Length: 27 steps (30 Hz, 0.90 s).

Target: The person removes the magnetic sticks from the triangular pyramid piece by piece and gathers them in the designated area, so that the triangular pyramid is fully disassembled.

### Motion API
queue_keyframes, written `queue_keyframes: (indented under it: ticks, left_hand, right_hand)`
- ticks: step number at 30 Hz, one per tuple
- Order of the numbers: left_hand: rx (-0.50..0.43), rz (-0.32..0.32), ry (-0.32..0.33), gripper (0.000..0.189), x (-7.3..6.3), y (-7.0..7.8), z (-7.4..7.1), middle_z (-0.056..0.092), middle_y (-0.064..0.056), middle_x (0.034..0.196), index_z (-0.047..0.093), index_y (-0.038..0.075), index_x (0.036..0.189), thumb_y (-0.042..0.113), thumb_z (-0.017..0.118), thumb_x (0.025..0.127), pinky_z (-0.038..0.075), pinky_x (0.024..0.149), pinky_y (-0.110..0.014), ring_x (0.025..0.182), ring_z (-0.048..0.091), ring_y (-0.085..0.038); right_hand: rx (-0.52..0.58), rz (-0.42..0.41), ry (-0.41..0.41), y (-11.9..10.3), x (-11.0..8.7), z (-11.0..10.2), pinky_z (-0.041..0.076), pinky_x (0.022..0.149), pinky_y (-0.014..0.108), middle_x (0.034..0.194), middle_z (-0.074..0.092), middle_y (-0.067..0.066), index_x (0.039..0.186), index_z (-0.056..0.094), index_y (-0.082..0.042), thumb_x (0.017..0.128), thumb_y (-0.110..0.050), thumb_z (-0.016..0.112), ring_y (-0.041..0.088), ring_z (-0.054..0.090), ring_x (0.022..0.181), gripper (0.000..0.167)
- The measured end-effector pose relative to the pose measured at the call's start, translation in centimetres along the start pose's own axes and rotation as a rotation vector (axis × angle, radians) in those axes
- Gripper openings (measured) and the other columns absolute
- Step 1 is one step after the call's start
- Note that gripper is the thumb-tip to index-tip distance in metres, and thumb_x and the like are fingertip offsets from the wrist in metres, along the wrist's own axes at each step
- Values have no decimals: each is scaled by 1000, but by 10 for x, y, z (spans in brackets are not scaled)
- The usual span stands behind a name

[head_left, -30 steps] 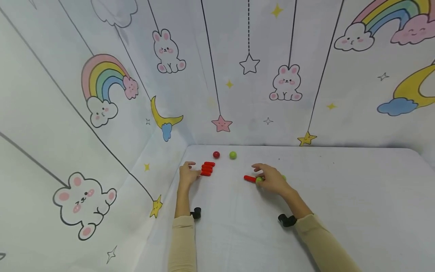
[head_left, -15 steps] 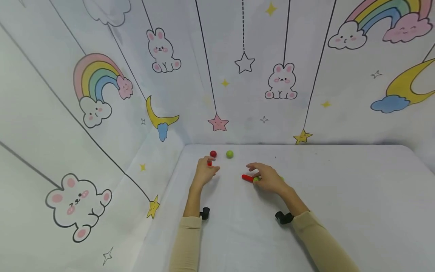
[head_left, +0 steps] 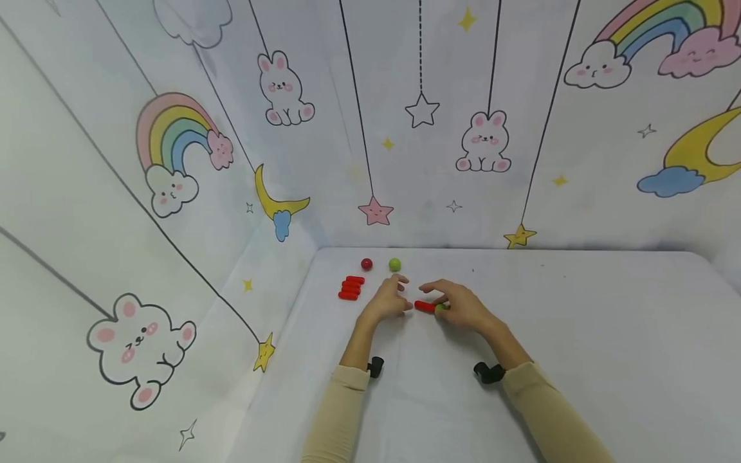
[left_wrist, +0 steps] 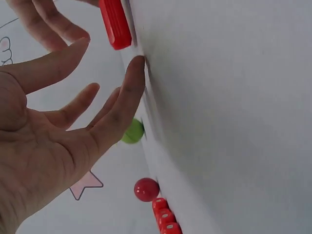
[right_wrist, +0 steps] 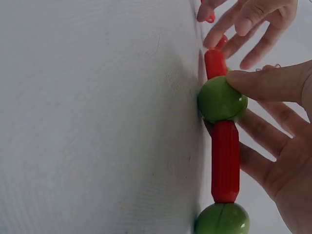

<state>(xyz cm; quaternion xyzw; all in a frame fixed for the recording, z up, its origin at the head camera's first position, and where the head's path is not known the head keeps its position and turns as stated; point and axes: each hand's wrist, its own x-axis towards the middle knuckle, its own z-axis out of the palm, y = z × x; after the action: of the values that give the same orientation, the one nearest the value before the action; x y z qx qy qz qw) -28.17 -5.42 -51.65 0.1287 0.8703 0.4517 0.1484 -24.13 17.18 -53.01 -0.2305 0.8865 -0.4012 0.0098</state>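
Chain [head_left: 425,307]: lay along the desk [head_left: 579,354] between the two hands, its parts end to end and seemingly joined: end rod [right_wrist: 215,63], held ball [right_wrist: 219,100], second rod [right_wrist: 225,163], last ball [right_wrist: 222,220].
Right grip [head_left: 466,307]: pinched the held ball, thumb on its near face and a fingertip showing behind (the other fingers stood loose beyond).
Left grip [head_left: 388,301]: spread and holding nothing; one fingertip [left_wrist: 139,66] was just beside the free tip of the end rod, apparently not touching it.
Spare rods [head_left: 350,289]: four red ones, side by side on the desk, left of the left grip.
Loose balls: a red ball [head_left: 366,263] and a green ball [head_left: 394,264], apart from each other near the back edge.
Step in hand: judged to be steadying the chain for work at its free end.
Doing it well: the pinch was best kept firm on the ball, the rods in line, and any push sent straight along the end rod.
Risk: a sideways nudge could have rolled the chain or loosened a joint.
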Motion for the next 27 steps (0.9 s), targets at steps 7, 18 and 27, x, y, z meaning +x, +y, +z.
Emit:
queue_keyframes:
  ticks: [7, 18, 27]
  left_hand:
    - [-25, -12, -62, 59, 4, 2, 14, 63, -18, 129, 56, 6, 139, 5, 82, 86, 59, 88, -36, 105, 64, -25]
    - [-60, -48, -36, 50, 3, 3, 16, 67, -16, 126, 63, 9, 133, 8, 82, 87, 55, 91, -38, 107, 62, -25]
    - [-118, -86, 25, 56, 1, 0, 9, 67, -15, 126, 63, 11, 136, 9, 86, 85, 57, 89, -38, 102, 64, -25]
  right_hand:
    - [58, -74, -35, 6, -3, -2, 61, 87, 49, 140, 61, 14, 145, 58, -7, 86, 18, 69, 35, 73, 107, 65]
    - [115, -45, -77, 9, -3, -4, 61, 90, 47, 144, 59, 17, 151, 52, -7, 87, 12, 74, 31, 72, 111, 71]
    - [73, 20, -51, 8, -2, -4, 60, 93, 47, 140, 61, 19, 152, 51, -7, 86, 5, 80, 31, 71, 113, 73]
